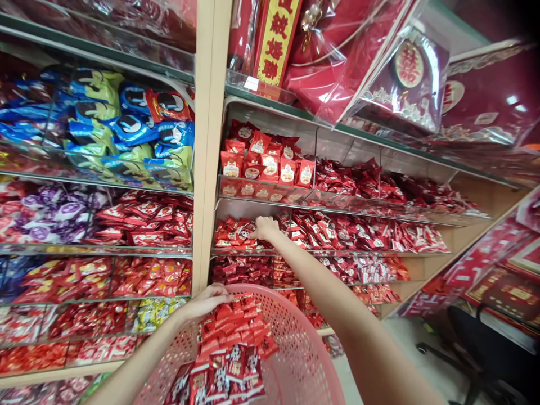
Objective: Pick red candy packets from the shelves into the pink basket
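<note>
My left hand [208, 301] is closed over the far left rim of a pink perforated plastic basket [310, 343]. Red candy packets [236, 323] lie inside the basket just below its fingers, with darker red packets [225, 374] nearer to me. My right arm stretches out to a shelf bin, where my right hand [266, 229] is bent, its fingers curled down at the right end of a pile of small red packets [234, 232]. What those fingers hold, if anything, is hidden.
Shelves of wrapped sweets stand left and right of a wooden post [206, 169], each fronted by a clear lip. Blue packets [135, 129] fill an upper left bin. Overhead are red gift bags [405, 67]. A black chair [485, 349] stands at lower right.
</note>
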A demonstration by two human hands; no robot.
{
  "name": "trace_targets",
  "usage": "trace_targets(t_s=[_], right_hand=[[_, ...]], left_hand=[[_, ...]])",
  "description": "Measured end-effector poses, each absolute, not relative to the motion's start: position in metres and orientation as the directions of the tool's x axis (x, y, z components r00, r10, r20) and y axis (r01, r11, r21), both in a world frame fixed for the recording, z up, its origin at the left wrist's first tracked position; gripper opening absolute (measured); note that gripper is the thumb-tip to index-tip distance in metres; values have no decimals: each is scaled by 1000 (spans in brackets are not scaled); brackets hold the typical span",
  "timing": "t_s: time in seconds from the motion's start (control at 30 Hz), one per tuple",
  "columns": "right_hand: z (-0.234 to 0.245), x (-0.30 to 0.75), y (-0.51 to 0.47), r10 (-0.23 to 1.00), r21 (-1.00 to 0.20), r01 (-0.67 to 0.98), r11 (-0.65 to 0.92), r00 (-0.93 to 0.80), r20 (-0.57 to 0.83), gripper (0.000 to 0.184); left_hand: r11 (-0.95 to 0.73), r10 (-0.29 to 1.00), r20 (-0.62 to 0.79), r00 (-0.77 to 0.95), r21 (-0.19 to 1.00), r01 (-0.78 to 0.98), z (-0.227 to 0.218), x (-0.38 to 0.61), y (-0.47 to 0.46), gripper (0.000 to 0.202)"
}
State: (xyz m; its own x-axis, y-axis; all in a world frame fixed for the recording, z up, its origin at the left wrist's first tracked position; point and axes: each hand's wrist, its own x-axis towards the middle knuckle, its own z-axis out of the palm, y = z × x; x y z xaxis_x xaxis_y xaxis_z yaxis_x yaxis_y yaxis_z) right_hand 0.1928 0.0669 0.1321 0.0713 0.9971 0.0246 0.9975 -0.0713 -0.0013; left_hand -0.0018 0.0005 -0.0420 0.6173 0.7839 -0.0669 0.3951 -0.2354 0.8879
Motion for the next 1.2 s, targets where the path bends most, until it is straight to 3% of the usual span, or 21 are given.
trace_targets(t_s=[0.23,0.6,0.97,1.2], right_hand=[[122,182,76,1000,135,991,20,-18,-11,53],[119,174,70,990,200,976,83,-104,97,40],[118,183,76,995,-5,1000,-10,10,102,31],[119,196,67,980,-163,987,-11,43,196,30]], left_hand=[[-238,777,-55,627,896,374,-44,-2,1,36],[-250,781,-41,624,894,371,-47,-3,4,33],[-225,773,-58,632,906,358,-43,-1,1,36],[-223,780,-67,622,899,377,-36,0,-1,35]])
